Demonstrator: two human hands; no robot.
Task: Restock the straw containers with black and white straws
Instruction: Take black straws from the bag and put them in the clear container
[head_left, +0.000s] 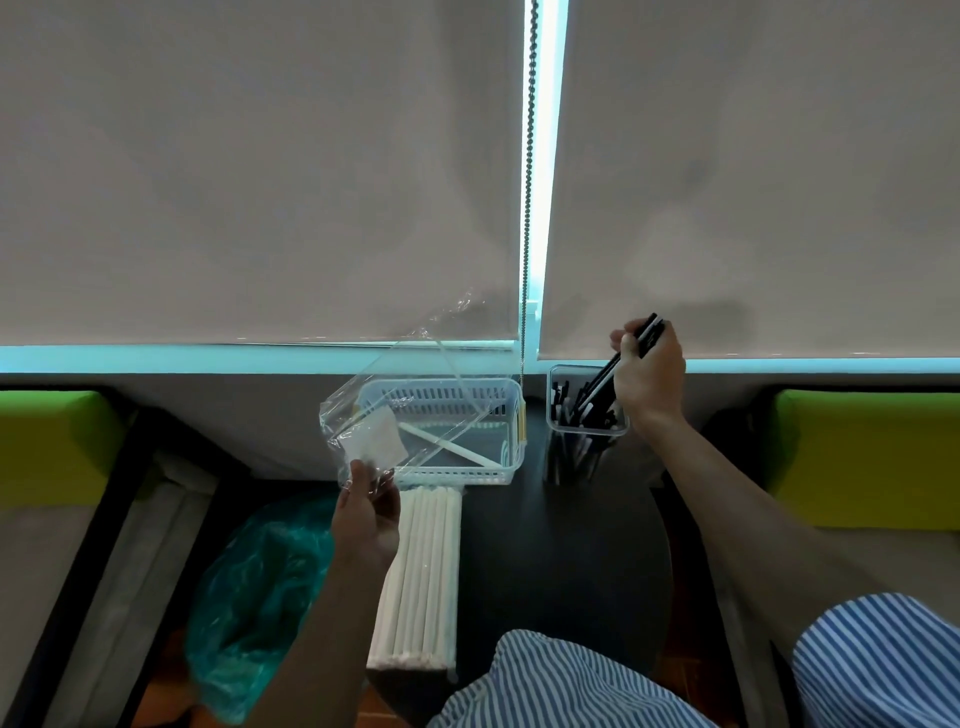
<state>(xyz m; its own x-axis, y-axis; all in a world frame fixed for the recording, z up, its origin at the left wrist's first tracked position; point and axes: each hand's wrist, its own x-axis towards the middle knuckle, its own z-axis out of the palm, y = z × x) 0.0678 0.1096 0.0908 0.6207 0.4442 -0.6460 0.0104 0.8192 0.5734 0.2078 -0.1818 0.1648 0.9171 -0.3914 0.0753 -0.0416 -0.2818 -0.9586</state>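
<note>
My right hand (649, 371) grips a few black straws (626, 358), their lower ends inside the clear square container (558, 415), which holds several black straws. My left hand (366, 519) pinches an empty clear plastic bag (395, 410) and holds it up in front of the white slotted basket (498, 473). Two white straws (454, 447) lie crossed in the basket. A wrapped pack of white straws (423, 577) lies on the black table (561, 561) below the basket.
A crumpled green plastic bag (254, 597) hangs off the table's left side. Grey roller blinds (260, 171) with a bead chain (530, 182) fill the wall ahead. Green-cushioned seats (857, 457) flank the table. My striped knees (561, 686) are at the bottom.
</note>
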